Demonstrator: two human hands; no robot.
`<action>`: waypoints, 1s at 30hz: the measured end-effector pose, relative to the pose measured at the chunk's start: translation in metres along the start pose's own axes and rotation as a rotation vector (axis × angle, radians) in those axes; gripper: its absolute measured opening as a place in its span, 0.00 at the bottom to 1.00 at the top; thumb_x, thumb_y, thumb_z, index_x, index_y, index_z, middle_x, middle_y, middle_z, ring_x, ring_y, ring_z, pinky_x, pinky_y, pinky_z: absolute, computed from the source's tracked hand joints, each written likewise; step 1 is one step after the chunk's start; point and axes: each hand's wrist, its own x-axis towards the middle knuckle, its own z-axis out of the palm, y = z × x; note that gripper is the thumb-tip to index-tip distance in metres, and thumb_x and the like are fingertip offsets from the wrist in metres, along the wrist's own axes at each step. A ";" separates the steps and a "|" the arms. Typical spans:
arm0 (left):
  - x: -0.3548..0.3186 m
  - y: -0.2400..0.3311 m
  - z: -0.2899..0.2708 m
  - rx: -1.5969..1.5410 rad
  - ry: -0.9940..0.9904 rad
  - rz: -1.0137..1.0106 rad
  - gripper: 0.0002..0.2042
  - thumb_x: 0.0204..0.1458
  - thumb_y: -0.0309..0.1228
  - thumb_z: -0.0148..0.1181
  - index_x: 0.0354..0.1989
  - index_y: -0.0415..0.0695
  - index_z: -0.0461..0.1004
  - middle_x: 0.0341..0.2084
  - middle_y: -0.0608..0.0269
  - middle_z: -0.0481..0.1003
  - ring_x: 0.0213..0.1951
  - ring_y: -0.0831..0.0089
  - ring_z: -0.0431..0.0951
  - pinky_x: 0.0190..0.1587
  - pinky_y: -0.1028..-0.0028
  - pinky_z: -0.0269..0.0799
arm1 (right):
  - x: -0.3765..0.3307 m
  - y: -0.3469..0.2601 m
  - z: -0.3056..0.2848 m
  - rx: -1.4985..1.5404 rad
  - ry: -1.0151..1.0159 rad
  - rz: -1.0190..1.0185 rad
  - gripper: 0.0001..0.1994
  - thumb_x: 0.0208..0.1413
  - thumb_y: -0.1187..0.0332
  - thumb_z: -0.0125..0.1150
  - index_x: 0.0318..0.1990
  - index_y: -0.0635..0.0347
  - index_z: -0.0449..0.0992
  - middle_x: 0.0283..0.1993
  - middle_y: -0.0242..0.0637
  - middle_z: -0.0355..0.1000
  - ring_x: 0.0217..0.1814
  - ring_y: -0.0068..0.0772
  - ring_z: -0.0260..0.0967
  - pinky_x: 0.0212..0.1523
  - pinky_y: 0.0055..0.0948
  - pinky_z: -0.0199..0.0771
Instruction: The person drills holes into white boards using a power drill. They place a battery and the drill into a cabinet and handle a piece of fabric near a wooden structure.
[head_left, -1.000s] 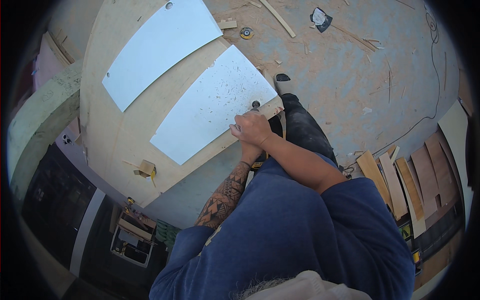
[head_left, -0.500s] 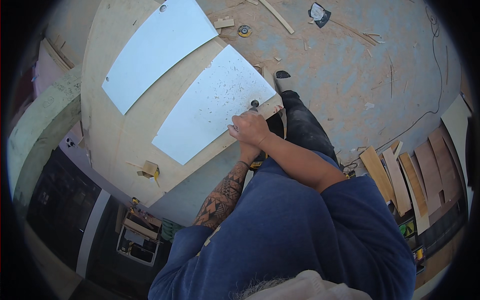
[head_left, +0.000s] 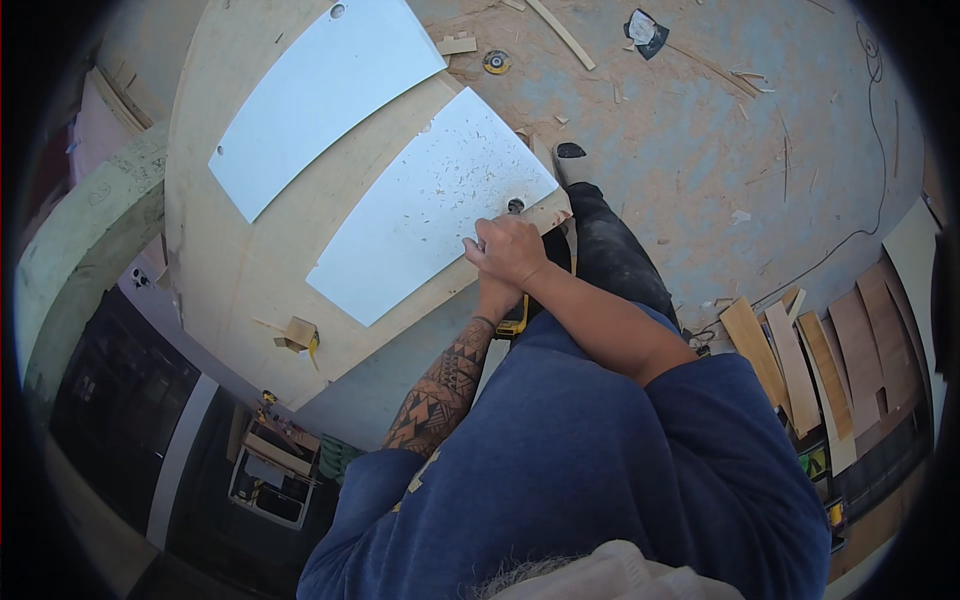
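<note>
Both hands, the right hand (head_left: 515,250) over the left hand (head_left: 492,285), close around a yellow tool (head_left: 514,318) below the fingers; its direction is hidden. The speckled white panel (head_left: 430,205) stretches up-left from the fingertips.

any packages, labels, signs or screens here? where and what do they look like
No clear packages, signs or screens.
Green curved panel: far left, dark handwritten marks on it, too small to make out.
Dark wrapper-like scrap: on the floor at top, black with a white patch; cannot tell if it is a package.
</note>
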 end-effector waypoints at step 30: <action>-0.039 0.039 -0.016 -0.511 0.199 -0.471 0.12 0.51 0.35 0.67 0.34 0.38 0.80 0.23 0.56 0.80 0.25 0.69 0.82 0.30 0.66 0.77 | -0.022 0.038 -0.049 0.540 0.147 0.430 0.20 0.59 0.53 0.69 0.41 0.67 0.79 0.39 0.48 0.81 0.43 0.38 0.80 0.47 0.37 0.77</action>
